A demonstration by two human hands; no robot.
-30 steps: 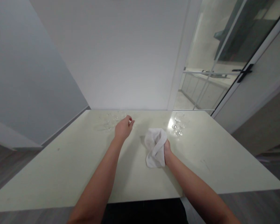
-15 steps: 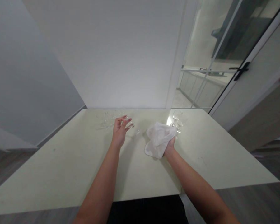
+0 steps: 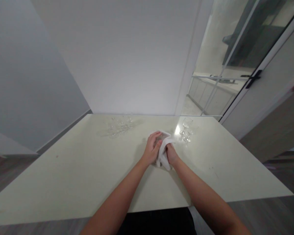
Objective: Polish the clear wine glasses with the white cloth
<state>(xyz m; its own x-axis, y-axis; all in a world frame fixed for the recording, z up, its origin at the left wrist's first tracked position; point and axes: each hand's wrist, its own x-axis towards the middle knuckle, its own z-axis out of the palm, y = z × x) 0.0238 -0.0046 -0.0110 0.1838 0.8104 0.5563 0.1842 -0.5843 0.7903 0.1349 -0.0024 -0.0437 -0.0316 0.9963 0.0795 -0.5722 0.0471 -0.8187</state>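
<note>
hands [image 3: 152, 150] close together, white cloth [image 3: 163, 157] between

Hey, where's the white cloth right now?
In the head view, the white cloth is just right of centre, bunched between the left hand and right hand, left of the clear glasses on the table's right side.

Glassware [image 3: 122, 126] back left on table [image 3: 71, 176], wine glasses [image 3: 186, 133] back right, cloth [image 3: 163, 154] between and nearer; wall [image 3: 132, 65] behind

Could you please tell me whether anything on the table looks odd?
Faint marks on the table at right and a small spot at left break its plain surface. I see no spill by the white cloth.
</note>
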